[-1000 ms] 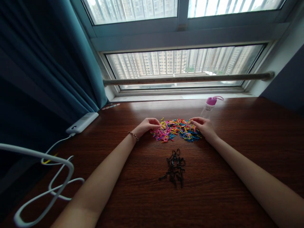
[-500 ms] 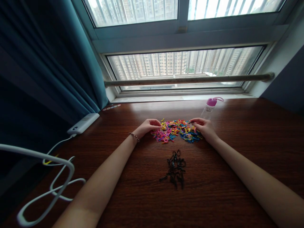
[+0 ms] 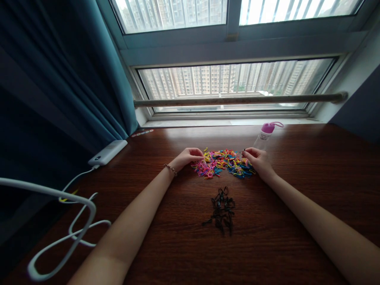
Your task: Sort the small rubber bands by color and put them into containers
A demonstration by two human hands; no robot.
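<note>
Mid-frame, your bare left hand (image 3: 188, 157) is touching a bright, many-coloured rubber-band heap (image 3: 227, 158); I can't tell its grip. Thin black bands (image 3: 222, 209) are lying below. Right of centre, your right hand (image 3: 260, 162) is pinching a small dark band (image 3: 244, 151).

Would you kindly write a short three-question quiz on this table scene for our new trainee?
1. Multiple choice: the right hand pinches something small; is it (a) white, (b) dark or (c) orange?
2. True or false: the black bands lie on the near side of the colourful pile.
3. Fill in: the bracelet is on the ____ wrist.

Key: 1. b; 2. true; 3. left.
</note>
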